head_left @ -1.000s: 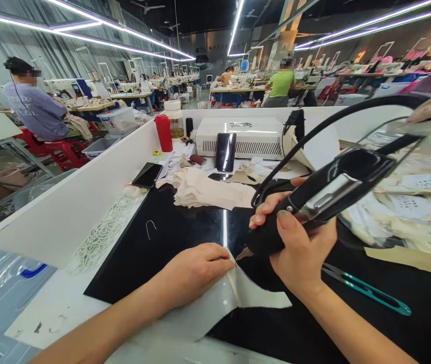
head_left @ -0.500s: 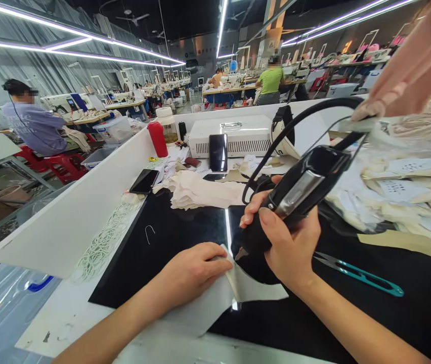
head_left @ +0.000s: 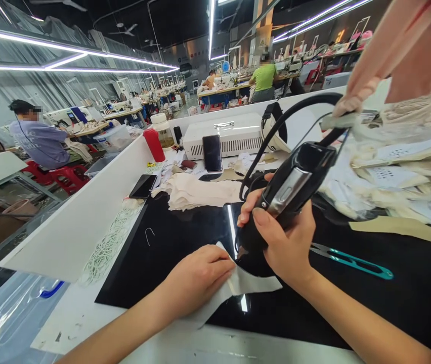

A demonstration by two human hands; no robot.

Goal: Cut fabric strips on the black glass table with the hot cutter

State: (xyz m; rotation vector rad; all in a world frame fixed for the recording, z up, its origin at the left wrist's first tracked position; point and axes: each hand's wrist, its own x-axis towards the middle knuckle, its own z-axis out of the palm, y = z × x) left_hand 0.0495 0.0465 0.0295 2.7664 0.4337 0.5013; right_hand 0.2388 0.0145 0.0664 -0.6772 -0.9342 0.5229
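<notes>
My left hand presses on a pale fabric piece, its fingers close together and holding the cloth near a raised fold. The thumb is hidden. My right hand is wrapped around a black corded hand tool with a silver panel on its side. This tool is tilted, its rounded black lower end close above the fabric and just right of my left fingertips. Whether that end touches the cloth I cannot tell. Beneath lies a glossy black board.
Teal thread snips lie to the right, near piled cream pieces. Behind are stacked pale cloth, phones, a red bottle and a white machine. Pale green cord and a small hook lie left. Co-workers sit farther off.
The view has shifted slightly. My left hand has slid a little to the right on the fabric. My right hand keeps its grip on the tool, close to the same spot.
</notes>
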